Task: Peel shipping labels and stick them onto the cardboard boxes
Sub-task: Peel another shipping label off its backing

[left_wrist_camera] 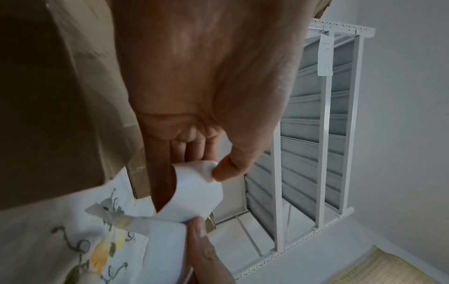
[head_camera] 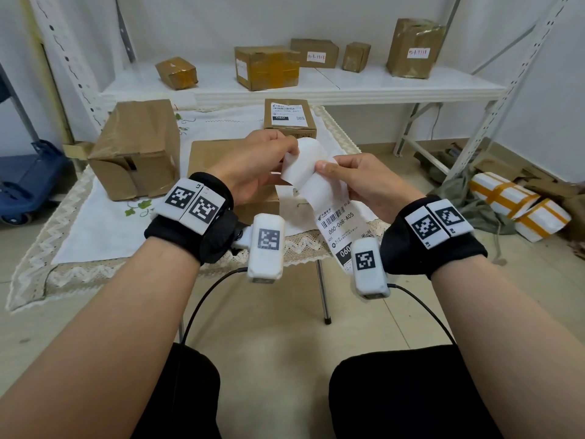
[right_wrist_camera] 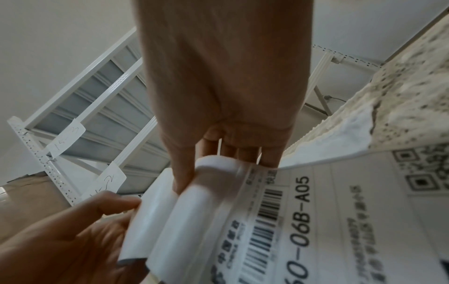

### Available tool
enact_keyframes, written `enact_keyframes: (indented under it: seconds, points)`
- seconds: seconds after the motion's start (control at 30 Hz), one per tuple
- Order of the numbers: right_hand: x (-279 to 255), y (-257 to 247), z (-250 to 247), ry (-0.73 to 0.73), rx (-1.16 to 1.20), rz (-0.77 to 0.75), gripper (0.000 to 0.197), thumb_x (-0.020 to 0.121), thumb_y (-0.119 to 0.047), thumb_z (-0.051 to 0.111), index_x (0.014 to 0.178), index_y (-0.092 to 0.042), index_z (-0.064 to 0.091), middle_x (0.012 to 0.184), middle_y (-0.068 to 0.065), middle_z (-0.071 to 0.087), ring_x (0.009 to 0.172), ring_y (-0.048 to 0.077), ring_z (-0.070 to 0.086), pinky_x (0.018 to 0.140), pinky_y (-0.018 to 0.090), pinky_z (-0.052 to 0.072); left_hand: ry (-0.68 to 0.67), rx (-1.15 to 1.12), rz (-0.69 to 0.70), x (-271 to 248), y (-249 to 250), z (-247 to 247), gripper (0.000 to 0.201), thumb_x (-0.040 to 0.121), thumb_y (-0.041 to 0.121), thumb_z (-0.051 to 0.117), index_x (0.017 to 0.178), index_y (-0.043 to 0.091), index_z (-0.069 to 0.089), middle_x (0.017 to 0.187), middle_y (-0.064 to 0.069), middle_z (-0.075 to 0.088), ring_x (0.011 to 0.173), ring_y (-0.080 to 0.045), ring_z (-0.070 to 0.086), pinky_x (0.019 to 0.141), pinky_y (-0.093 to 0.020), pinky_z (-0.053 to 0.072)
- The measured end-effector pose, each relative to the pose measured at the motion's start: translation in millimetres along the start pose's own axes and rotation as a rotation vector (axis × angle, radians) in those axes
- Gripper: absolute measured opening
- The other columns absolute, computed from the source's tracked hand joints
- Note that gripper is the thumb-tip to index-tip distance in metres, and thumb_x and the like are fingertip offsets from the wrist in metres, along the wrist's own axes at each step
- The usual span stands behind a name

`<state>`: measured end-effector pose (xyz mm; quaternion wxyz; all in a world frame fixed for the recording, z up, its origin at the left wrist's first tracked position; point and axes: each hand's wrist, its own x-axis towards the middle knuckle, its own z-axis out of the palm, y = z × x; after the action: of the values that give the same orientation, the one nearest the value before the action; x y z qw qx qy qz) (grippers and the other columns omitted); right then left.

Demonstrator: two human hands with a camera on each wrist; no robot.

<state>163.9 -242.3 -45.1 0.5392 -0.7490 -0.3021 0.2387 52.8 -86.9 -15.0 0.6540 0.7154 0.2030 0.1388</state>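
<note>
Both hands hold a white shipping label strip (head_camera: 332,217) above the table. My left hand (head_camera: 262,163) pinches the curled white backing (head_camera: 300,166) at the strip's top end; the left wrist view shows thumb and fingers on that backing (left_wrist_camera: 199,184). My right hand (head_camera: 354,182) pinches the strip just below, thumb on top, and the printed label (right_wrist_camera: 316,221) reading 060-06B-A05 hangs down from it. A flat cardboard box (head_camera: 209,153) lies under the hands. A small box (head_camera: 289,122) behind it carries a stuck label. A larger taped box (head_camera: 136,147) stands at the left.
The table has a white embroidered cloth (head_camera: 104,223) with a lace edge. A white metal shelf (head_camera: 316,87) behind holds several brown parcels. White parcels with orange tape (head_camera: 519,204) lie on the floor at the right. A blue cart (head_camera: 28,179) stands at the left.
</note>
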Motion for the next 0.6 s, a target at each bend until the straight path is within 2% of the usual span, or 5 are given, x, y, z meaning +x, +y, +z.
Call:
enact_keyframes:
  seconds: [0.13,0.23,0.33,0.43,0.6]
  points:
    - [3.0,0.9,1.4,0.003,0.021,0.02,0.028,0.099,-0.027,0.067,0.111,-0.003,0.073,0.107,0.018,0.075,0.088,0.025,0.065,0.074,0.033,0.053,0.003,-0.026,-0.031,-0.6,0.3,0.4,0.009,0.097,0.012,0.054,0.106,0.011,0.053,0.105,-0.013,0.064,0.092,-0.026,0.063,0.071,-0.033,0.057]
    - [5.3,1.1,1.1,0.006,0.041,0.012,0.028,0.1,-0.025,0.066,0.114,-0.001,0.071,0.102,0.012,0.073,0.09,0.025,0.063,0.079,0.036,0.05,0.004,-0.075,-0.044,-2.7,1.3,0.6,0.015,0.1,0.012,0.05,0.113,0.007,0.055,0.104,-0.012,0.064,0.087,-0.022,0.061,0.055,-0.024,0.055]
    - [6.9,0.2,0.9,0.018,0.082,0.006,0.018,0.1,-0.024,0.065,0.107,-0.008,0.072,0.1,0.009,0.073,0.089,0.024,0.063,0.081,0.038,0.049,0.026,-0.151,-0.05,-2.9,2.5,0.7,0.012,0.099,0.008,0.048,0.102,0.008,0.06,0.092,-0.008,0.061,0.078,-0.018,0.058,0.05,-0.023,0.053]
    - [7.5,-1.3,1.7,0.028,0.143,0.01,0.012,0.1,-0.023,0.065,0.104,-0.014,0.072,0.096,0.003,0.075,0.086,0.02,0.065,0.076,0.033,0.052,0.04,-0.28,-0.077,-1.5,1.9,-0.2,0.014,0.098,0.004,0.048,0.095,0.01,0.06,0.085,-0.005,0.06,0.077,-0.017,0.06,0.06,-0.029,0.06]
    - [8.4,-2.1,1.2,0.033,0.189,0.025,0.016,0.1,-0.023,0.065,0.111,-0.013,0.071,0.088,-0.003,0.074,0.071,0.01,0.065,0.066,0.022,0.05,0.015,-0.453,-0.156,0.3,1.0,-1.5,0.015,0.098,0.002,0.046,0.087,0.011,0.051,0.103,-0.012,0.06,0.093,-0.026,0.065,0.067,-0.033,0.062]
